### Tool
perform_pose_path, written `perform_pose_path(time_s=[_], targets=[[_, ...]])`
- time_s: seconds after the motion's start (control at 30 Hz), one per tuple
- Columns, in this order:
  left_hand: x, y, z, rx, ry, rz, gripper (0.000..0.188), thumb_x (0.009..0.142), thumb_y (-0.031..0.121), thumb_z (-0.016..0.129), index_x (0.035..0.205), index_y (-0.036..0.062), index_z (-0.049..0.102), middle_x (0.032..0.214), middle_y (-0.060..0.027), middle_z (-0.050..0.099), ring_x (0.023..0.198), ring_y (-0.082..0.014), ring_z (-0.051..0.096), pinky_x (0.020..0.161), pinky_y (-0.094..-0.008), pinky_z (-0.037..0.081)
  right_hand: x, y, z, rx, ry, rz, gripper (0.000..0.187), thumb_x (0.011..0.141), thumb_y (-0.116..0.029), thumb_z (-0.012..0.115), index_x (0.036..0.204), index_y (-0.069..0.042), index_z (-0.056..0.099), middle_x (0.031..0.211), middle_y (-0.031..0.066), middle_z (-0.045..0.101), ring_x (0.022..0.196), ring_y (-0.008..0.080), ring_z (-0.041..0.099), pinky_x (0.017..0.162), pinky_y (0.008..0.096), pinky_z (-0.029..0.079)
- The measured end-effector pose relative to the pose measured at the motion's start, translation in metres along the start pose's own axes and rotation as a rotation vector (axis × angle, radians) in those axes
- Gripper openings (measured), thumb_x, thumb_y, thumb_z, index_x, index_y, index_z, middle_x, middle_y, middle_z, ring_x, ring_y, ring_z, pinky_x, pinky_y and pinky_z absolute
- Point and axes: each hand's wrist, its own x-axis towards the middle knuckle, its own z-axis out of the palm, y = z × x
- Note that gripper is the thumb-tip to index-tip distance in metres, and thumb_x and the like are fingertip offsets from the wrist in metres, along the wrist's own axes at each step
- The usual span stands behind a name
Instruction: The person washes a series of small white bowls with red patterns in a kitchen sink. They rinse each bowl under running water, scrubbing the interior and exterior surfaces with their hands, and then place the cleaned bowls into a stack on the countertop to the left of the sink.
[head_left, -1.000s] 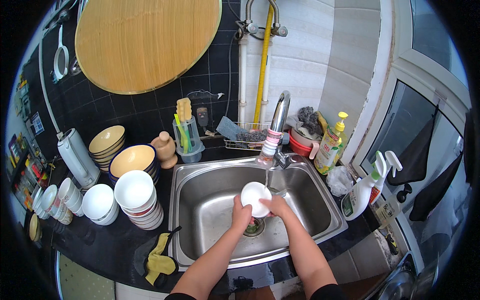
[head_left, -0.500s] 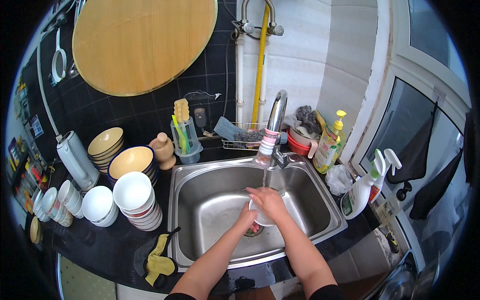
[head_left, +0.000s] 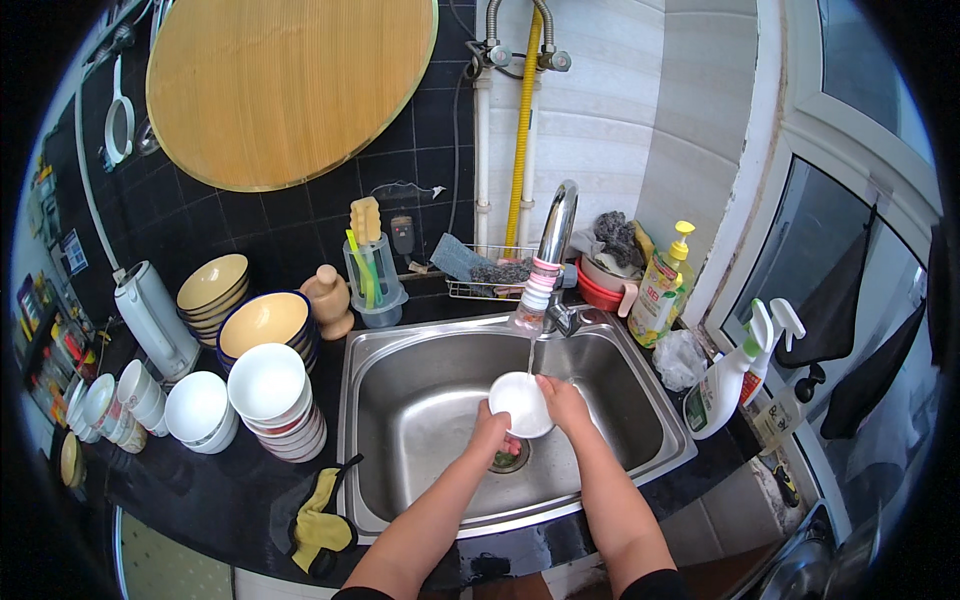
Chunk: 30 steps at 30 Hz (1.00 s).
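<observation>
A small white bowl (head_left: pixel 519 404) is held over the sink (head_left: pixel 420 470), its round inside facing up. My left hand (head_left: pixel 489 432) grips its left side, with fingertips showing beneath the rim. On the other side, my right hand (head_left: pixel 564 402) has its thumb and fingers closed on the bowl's edge. A thin stream of water runs from the faucet (head_left: pixel 558 228) down to the bowl's far rim. Under the bowl, the drain (head_left: pixel 513 460) shows in part, with something green in it.
Stacked white bowls (head_left: pixel 268 383) and cream bowls (head_left: pixel 262 325) stand left of the sink, near a yellow-and-black cloth item (head_left: pixel 322 525). A soap bottle (head_left: pixel 660 290) and spray bottles (head_left: pixel 722 390) line the right side. Behind is a wire rack (head_left: pixel 490 288) with cloths.
My right hand has moved from across the bowl to its right edge, uncovering the bowl's inside. My left hand still holds the left side.
</observation>
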Motion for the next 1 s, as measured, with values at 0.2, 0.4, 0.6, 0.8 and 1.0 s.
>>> perform_pose_path(time_s=[0.2, 0.4, 0.6, 0.8, 1.0], targets=[[0.006, -0.005, -0.006, -0.166, 0.030, -0.043, 0.044, 0.081, 0.020, 0.042, 0.115, 0.0032, 0.020, 0.082, -0.0200, 0.050, 0.055, -0.0236, 0.056, 0.043, -0.0321, 0.049, -0.001, 0.002, 0.012, -0.241, 0.209, -0.529, 0.028, 0.079, -0.015, 0.051, 0.103, -0.003, 0.057, 0.112, 0.0169, 0.053, 0.104, 0.0326, 0.050, 0.087, 0.0378, 0.039], [0.018, -0.018, -0.008, -0.196, -0.099, -0.008, 0.061, 0.085, 0.056, 0.029, 0.118, 0.0047, 0.023, 0.088, -0.0173, 0.052, 0.057, -0.0234, 0.057, 0.043, -0.0318, 0.050, -0.013, -0.020, 0.022, -0.197, -0.207, -0.630, 0.029, 0.078, -0.018, 0.048, 0.101, -0.003, 0.058, 0.117, 0.0132, 0.051, 0.107, 0.0302, 0.047, 0.092, 0.0405, 0.035], [0.016, -0.011, -0.006, -0.187, 0.089, 0.147, 0.060, 0.086, 0.055, 0.030, 0.120, 0.0061, 0.022, 0.100, -0.0182, 0.048, 0.067, -0.0248, 0.058, 0.048, -0.0329, 0.051, -0.020, -0.033, 0.007, -0.521, -0.280, -0.508, 0.034, 0.082, -0.029, 0.042, 0.094, -0.005, 0.062, 0.105, 0.0153, 0.057, 0.102, 0.0264, 0.051, 0.095, 0.0402, 0.032], [0.017, -0.016, -0.005, -0.195, 0.060, 0.150, 0.056, 0.087, 0.051, 0.031, 0.120, 0.0069, 0.021, 0.100, -0.0184, 0.048, 0.067, -0.0248, 0.059, 0.047, -0.0316, 0.051, -0.018, -0.013, 0.020, -0.266, -0.306, -0.578, 0.036, 0.084, -0.029, 0.037, 0.090, -0.005, 0.063, 0.100, 0.0155, 0.059, 0.100, 0.0267, 0.052, 0.098, 0.0389, 0.028], [0.010, -0.008, 0.000, -0.169, 0.059, 0.121, 0.056, 0.088, 0.051, 0.031, 0.120, 0.0060, 0.022, 0.102, -0.0186, 0.048, 0.074, -0.0257, 0.059, 0.049, -0.0330, 0.052, -0.021, -0.011, 0.021, -0.412, 0.212, -0.828, 0.036, 0.081, -0.026, 0.036, 0.089, -0.005, 0.064, 0.095, 0.0153, 0.060, 0.095, 0.0274, 0.054, 0.101, 0.0364, 0.023]])
